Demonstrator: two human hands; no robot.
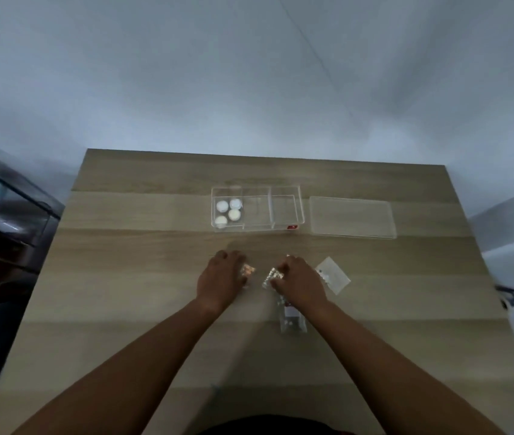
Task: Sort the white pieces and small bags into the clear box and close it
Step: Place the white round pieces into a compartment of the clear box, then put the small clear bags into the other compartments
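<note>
A: Far left, beyond the fingers of the left hand (222, 274), the clear box (257, 229) sits open on the wooden table (124, 277), and four white pieces (228, 211) are huddled in its left compartment.

B: The middle and right compartments look bare from here. What about that left hand?

A: Palm down, fingers curled over a small bag with orange contents (247, 270), fingertips touching it. Whether they've really pinched it, I cannot tell.

B: Moving across, the right hand (301, 282)?

A: Fingers bent down onto a second small bag (270, 275), which pokes out on their left side. Pressing or gripping, too blurry to call.

B: A long clear bag (293, 318) lies under that wrist, trailing back toward the body.

A: Just right of the right knuckles, a flat whitish bag (334, 274) lies free. Beyond it, the lid (352, 218) rests flat beside the box.
</note>
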